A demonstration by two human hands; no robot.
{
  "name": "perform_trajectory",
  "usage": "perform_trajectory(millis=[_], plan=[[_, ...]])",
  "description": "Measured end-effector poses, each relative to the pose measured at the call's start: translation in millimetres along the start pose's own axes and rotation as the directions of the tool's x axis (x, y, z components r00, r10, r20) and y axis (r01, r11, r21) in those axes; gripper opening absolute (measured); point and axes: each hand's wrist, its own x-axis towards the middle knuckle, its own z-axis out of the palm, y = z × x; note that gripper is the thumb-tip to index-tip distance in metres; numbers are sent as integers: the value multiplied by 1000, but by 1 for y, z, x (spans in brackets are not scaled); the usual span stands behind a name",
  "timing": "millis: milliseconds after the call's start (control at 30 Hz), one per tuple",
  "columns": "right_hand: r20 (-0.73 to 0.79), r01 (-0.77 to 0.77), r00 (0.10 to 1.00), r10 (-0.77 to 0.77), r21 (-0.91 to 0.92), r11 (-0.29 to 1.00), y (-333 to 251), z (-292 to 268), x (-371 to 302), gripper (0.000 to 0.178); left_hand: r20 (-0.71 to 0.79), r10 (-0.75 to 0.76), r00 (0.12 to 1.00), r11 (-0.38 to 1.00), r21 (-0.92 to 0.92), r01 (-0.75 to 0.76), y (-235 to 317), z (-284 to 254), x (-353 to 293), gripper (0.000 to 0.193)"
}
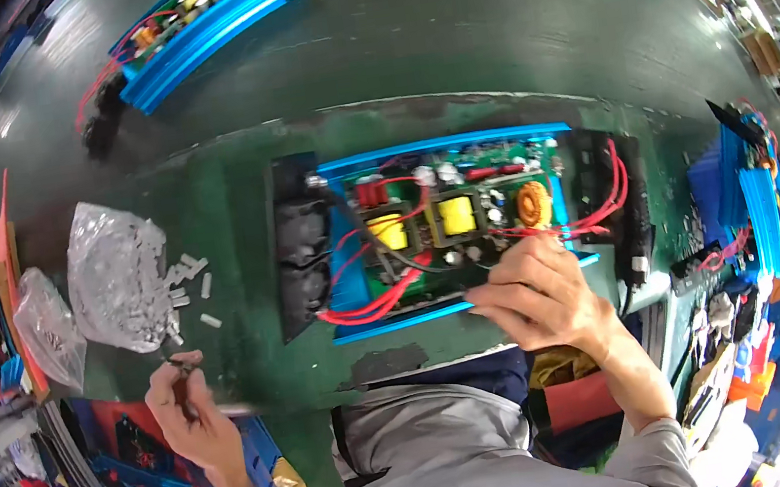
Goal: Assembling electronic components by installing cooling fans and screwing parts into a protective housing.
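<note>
In front of me lies a blue metal housing with an open green circuit board. Yellow-wrapped transformers, an orange toroid coil and red wires crowd it. My right hand is closed at the housing's near rim, its bent fingers reaching over the board's lower right part. Off to the left, my left hand pinches a small dark piece too small to name. That hand is just below a clear plastic bag and several loose small white tubes.
Black end plates with fans stand at the housing's left; a black end plate is at its right. Another blue housing with a board lies far left. A second clear bag and more blue housings sit at the sides.
</note>
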Motion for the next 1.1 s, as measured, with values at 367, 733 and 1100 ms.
perform_trajectory(millis=[367,733,1100], plan=[[220,228,942,-254,137,964,-64,60,193,28,131,-223,966,829,-495,259,-6,30,-18,13],[385,415,854,-350,-99,904,-92,255,264,27,121,-12,993,923,-380,58,-14,34,-16,9],[401,308,875,-270,-32,951,-84,205,249,5,164,-165,973,836,-500,226,-5,30,-13,15]])
